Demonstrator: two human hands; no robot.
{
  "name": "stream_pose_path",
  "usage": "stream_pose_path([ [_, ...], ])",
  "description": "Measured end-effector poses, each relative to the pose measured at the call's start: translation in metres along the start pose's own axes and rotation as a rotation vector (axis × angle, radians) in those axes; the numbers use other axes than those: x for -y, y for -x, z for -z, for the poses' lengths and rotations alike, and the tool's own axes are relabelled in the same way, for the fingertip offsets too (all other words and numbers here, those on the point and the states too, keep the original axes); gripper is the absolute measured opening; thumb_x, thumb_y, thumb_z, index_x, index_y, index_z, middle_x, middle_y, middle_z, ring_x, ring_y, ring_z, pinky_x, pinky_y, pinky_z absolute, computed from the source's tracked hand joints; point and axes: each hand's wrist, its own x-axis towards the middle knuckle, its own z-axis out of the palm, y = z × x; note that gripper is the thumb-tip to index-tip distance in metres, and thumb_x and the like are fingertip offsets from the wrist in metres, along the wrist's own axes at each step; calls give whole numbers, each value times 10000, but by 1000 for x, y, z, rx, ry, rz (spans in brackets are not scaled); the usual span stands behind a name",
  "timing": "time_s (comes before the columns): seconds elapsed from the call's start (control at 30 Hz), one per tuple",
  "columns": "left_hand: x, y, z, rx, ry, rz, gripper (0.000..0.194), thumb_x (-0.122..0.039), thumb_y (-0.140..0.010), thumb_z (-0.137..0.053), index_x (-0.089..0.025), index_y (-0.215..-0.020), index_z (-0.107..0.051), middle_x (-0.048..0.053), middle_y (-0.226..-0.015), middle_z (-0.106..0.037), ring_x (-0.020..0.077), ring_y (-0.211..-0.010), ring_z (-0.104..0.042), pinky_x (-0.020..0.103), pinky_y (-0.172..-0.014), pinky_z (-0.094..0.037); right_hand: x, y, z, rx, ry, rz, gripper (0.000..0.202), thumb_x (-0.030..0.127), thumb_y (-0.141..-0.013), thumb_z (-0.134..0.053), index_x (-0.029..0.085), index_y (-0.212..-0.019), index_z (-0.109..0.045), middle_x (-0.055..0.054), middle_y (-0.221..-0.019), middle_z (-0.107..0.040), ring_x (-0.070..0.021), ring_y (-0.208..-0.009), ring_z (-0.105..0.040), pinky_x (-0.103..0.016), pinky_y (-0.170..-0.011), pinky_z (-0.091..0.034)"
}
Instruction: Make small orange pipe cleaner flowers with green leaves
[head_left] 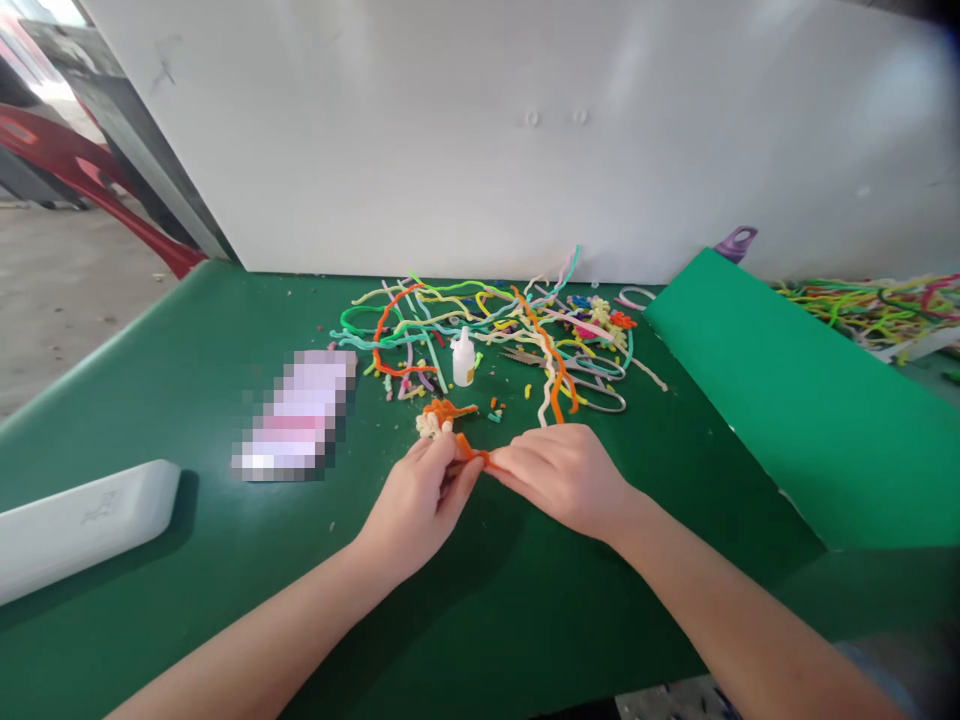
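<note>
Fuzzy orange pipe-cleaner strip (463, 446), pinched by left hand (417, 492) and right hand (571, 480), presumably for steady, fine control.

Two hands (412, 505) (566, 478), one white bottle (463, 361), one green board (817, 420)

Bare left hand (415, 505), right hand (568, 480) — bare forearms (289, 620)

Now, centre frame on the table (480, 640), the bottle (463, 364) stands before the strands (534, 322), scissors (529, 359) on its right, left hand (416, 500) and right hand (570, 480) in front; case (90, 525) lower left, sheet (825, 410) far right, chair (64, 150) upper left!
</note>
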Motion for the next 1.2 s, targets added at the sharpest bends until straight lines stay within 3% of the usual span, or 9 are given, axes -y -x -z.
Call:
stream_pose_path([
  [0.13,-2,-1,-2,24,379,207,239,-354,-882,-474,-185,-712,-464,-25,-618,-521,100,-513,-456,222,-484,-345,8,1,-5,-157,256,141,177,117,-888,-477,145,-796,-626,9,-561,-569,-112,-542,-527,-274,-523,-355],
  [0.27,-6,-1,-5,-6,758,298,256,-349,-867,-526,-161,-697,-487,-26,-624,-559,58,-440,-434,196,-436,-312,11,3,-6,-271,341,180,134,122,-866,-523,119,-962,-616,11,-565,-584,-118,-523,-527,-285,-492,-375],
  [0.5,-11,4,-15,-17,1383,432,206,-262,-879,-537,-124,-727,-554,-36,-597,-516,12,-444,-291,150,-516,-321,10,5,-13,-315,174,148,111,171,-853,-556,142,-956,-587,3,-613,-620,-114,-557,-565,-260,-528,-426],
  [0.63,-11,3,-13,75,1493,449,275,-306,-863,-551,-139,-647,-513,-60,-521,-400,37,-441,-235,188,-563,-356,6,2,-15,-314,-86,90,83,148,-858,-520,172,-913,-578,4,-656,-645,-106,-591,-589,-238,-569,-452],
  [0.83,-3,-2,-4,234,1370,340,233,-356,-821,-602,-149,-725,-554,-80,-505,-330,29,-413,-177,183,-450,-213,-3,-3,-7,-158,-538,-52,113,218,-869,-524,185,-865,-632,-7,-699,-642,-95,-601,-542,-218,-565,-420],
  [0.9,1,-5,2,301,1240,292,227,-373,-802,-618,-154,-757,-577,-66,-508,-366,41,-419,-221,190,-424,-160,-9,-3,-4,-99,-629,-123,141,265,-845,-577,174,-753,-632,12,-636,-598,-75,-550,-489,-202,-531,-386],
  [1.0,5,-10,13,342,886,190,238,-382,-788,-624,-153,-725,-605,-28,-546,-446,73,-456,-330,204,-424,-214,-18,-3,1,52,-722,-318,285,366,-749,-679,154,-601,-559,51,-521,-460,-52,-467,-362,-189,-436,-293],
  [1.13,5,-14,19,253,362,13,167,-316,-811,-591,-185,-723,-646,7,-640,-572,121,-570,-480,229,-537,-364,-23,-3,6,319,-906,-503,300,415,-740,-667,145,-682,-549,44,-589,-485,-46,-487,-374,-175,-439,-304],
  [1.2,7,-13,17,190,193,-68,140,-304,-814,-585,-202,-732,-635,13,-688,-612,138,-621,-518,239,-593,-391,-20,-3,7,341,-861,-519,268,401,-756,-651,149,-738,-563,40,-618,-510,-48,-500,-389,-177,-463,-320],
])
